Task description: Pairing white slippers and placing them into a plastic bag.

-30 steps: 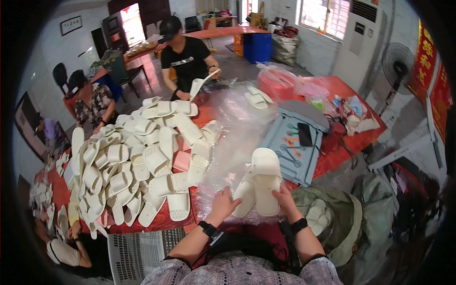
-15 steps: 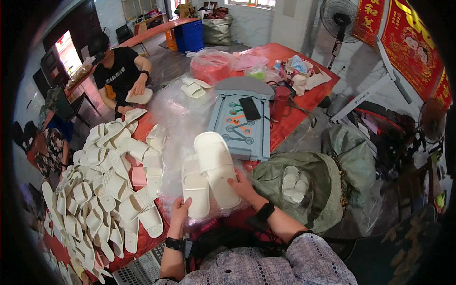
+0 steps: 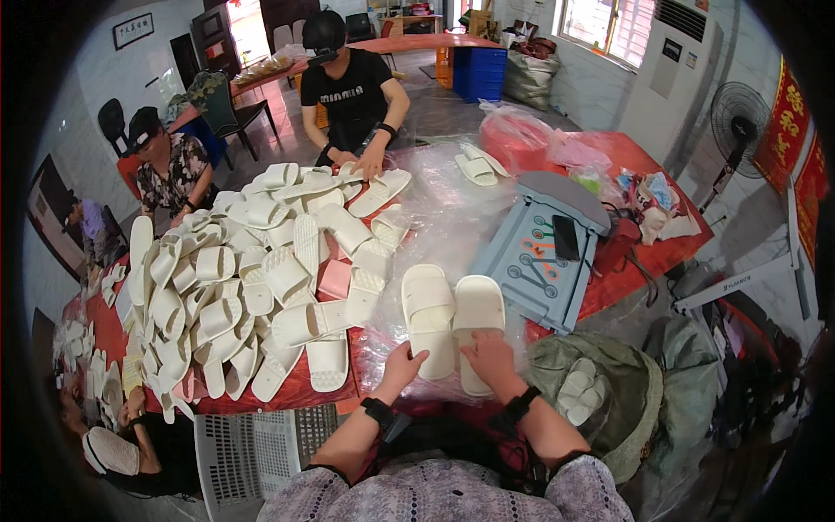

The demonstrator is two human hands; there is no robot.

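Note:
Two cream slippers lie side by side on clear plastic sheeting in front of me, toes pointing away. My left hand (image 3: 400, 367) is closed at the heel edge of the left slipper (image 3: 428, 315), its thumb against the side. At the heel of the right slipper (image 3: 480, 304), my right hand (image 3: 490, 355) is closed, its fingers over the insole. The fingers under each sole are hidden. To the left, a large heap of cream slippers (image 3: 228, 277) covers the red table, with a pink slipper (image 3: 335, 280) among them.
A grey-blue plastic board (image 3: 544, 252) bearing a black phone (image 3: 565, 237) lies to the right. Below it an open green sack (image 3: 631, 435) holds wrapped slippers. A white plastic basket (image 3: 252, 448) stands at lower left. Across the table a co-worker's hand (image 3: 372, 158) touches slippers.
The right slipper, which overlapped the left one, is now apart and beside it. My view has turned left, showing more of the heap and more co-workers.

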